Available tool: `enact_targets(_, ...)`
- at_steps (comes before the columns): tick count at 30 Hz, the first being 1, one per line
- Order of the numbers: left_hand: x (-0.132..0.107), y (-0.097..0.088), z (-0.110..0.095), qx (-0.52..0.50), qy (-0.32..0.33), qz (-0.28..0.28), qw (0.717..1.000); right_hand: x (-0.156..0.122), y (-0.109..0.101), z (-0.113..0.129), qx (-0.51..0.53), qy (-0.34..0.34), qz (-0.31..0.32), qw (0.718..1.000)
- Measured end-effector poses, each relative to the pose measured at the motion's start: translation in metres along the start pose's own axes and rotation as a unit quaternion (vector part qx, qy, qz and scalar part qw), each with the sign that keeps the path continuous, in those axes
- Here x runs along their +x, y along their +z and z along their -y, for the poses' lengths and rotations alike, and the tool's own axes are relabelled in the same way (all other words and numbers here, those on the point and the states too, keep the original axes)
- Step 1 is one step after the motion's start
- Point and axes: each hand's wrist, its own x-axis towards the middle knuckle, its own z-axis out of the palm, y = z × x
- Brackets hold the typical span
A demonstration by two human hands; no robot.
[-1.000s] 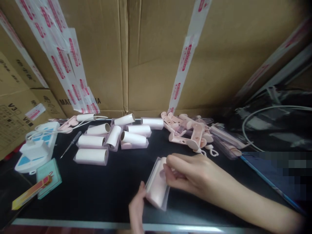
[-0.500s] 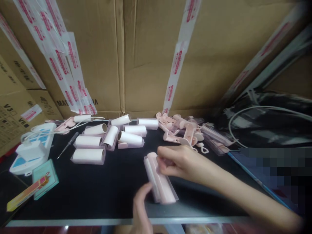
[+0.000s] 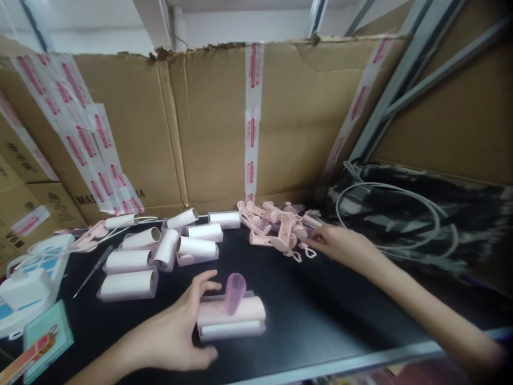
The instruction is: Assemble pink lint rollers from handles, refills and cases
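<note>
A pink rounded holder [image 3: 208, 310] lies sideways near the front, with a white roll [image 3: 230, 329] along its near side in a clear tray. On top of the holder a translucent purple tapered cup [image 3: 235, 294] stands tilted. My left hand [image 3: 176, 326] is around the holder's left end, thumb and fingers apart. Over at the pile's right side, my right hand [image 3: 340, 243] has its fingertips together by translucent pieces [image 3: 311, 219]; what they may hold is hidden. Just below those fingertips are small pink heart-shaped loops [image 3: 308, 251].
Several white rolls in clear trays [image 3: 128, 283] lie at left. Pink plastic parts [image 3: 282, 230] are heaped at the back. A screwdriver [image 3: 94, 270], a power strip [image 3: 36, 289] and a teal box [image 3: 50, 337] are on the left. Cardboard [image 3: 212, 128] walls the back; a pale cable [image 3: 385, 184] loops at right.
The view has tilted up. My right hand has left the pink holder for the pile. The holder has turned sideways, the purple cup now shows on it, and my left hand has come around its end.
</note>
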Motion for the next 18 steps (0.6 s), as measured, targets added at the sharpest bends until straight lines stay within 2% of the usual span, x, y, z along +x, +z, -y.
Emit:
enact_targets(3,0.018,-0.006,-0.023,-0.007,0.018,-0.013,1.000,-0.001,0.041,-0.023,-0.001,-0.015,-0.026,1.000)
enact_targets(5,0.033,-0.003,-0.040,-0.054,0.051,-0.032,0.997,-0.002,0.052,-0.028,0.060,-0.026,-0.058,0.996)
enact_targets(6,0.040,0.000,-0.047,-0.086,0.065,-0.038,0.993,-0.002,0.051,-0.027,0.095,-0.021,-0.073,0.993)
enact_targets(9,0.056,0.010,-0.056,-0.196,0.087,-0.040,0.976,-0.004,0.021,-0.005,0.242,-0.028,-0.067,0.968)
enact_targets(11,0.060,0.017,-0.054,-0.266,0.098,-0.026,0.959,-0.010,-0.011,0.024,0.406,-0.091,0.023,0.909)
enact_targets(12,0.061,0.020,-0.051,-0.289,0.100,-0.022,0.952,-0.014,-0.028,0.041,0.449,-0.116,0.066,0.884)
enact_targets(14,0.064,0.024,-0.046,-0.307,0.103,-0.030,0.946,-0.022,-0.058,0.076,0.472,-0.172,0.130,0.855)
enact_targets(16,0.066,0.026,-0.042,-0.303,0.107,-0.052,0.945,-0.027,-0.079,0.106,0.439,-0.230,0.161,0.853)
enact_targets(18,0.068,0.027,-0.040,-0.300,0.110,-0.059,0.946,-0.028,-0.094,0.126,0.393,-0.273,0.157,0.864)
